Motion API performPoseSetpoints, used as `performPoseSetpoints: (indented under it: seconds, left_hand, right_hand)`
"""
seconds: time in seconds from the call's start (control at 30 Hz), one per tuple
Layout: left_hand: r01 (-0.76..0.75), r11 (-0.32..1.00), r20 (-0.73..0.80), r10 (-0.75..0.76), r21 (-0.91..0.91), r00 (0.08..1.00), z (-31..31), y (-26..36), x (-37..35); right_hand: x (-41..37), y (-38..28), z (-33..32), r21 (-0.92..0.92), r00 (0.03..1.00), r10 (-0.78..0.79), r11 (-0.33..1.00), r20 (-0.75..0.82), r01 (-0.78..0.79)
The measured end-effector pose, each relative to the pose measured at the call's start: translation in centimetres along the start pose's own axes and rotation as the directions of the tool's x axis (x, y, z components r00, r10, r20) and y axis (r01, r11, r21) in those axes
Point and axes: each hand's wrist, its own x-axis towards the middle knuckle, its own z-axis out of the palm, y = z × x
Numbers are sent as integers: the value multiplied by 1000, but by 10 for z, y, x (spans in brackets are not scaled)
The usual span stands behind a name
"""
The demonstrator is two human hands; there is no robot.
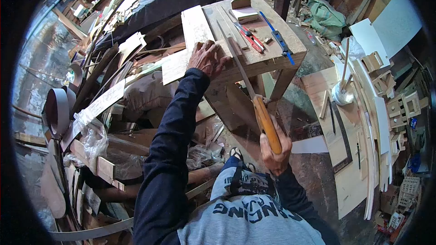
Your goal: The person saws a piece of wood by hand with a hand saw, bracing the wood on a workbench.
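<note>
My right hand (275, 149) is wrapped around the orange-brown wooden handle of a handsaw (247, 79). The saw's long blade slants up and away, crossing the near edge of a wooden workbench (290, 41). My left hand (206, 59) presses down on a pale thin board (175, 69), fingers spread, just left of the blade. That board juts out past the bench's left side. Behind my left hand, another pale board (196, 23) lies lengthwise on the bench.
On the bench are red-handled pliers-like tools (255, 43), a blue bar-shaped tool (280, 41) and a wooden block piece (244, 11). Scrap wood (131, 47) crowds the left side. To the right, a plywood sheet (324, 90) carries a white container (343, 94) and a dark square (343, 154).
</note>
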Motion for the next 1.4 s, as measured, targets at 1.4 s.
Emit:
performPoseSetpoints:
  seconds: [1.4]
  left_hand:
    - [-11, 998, 99, 5, 65, 995, -7, 4, 5]
  right_hand:
    - [-51, 6, -12, -43, 995, 104, 994, -2, -104]
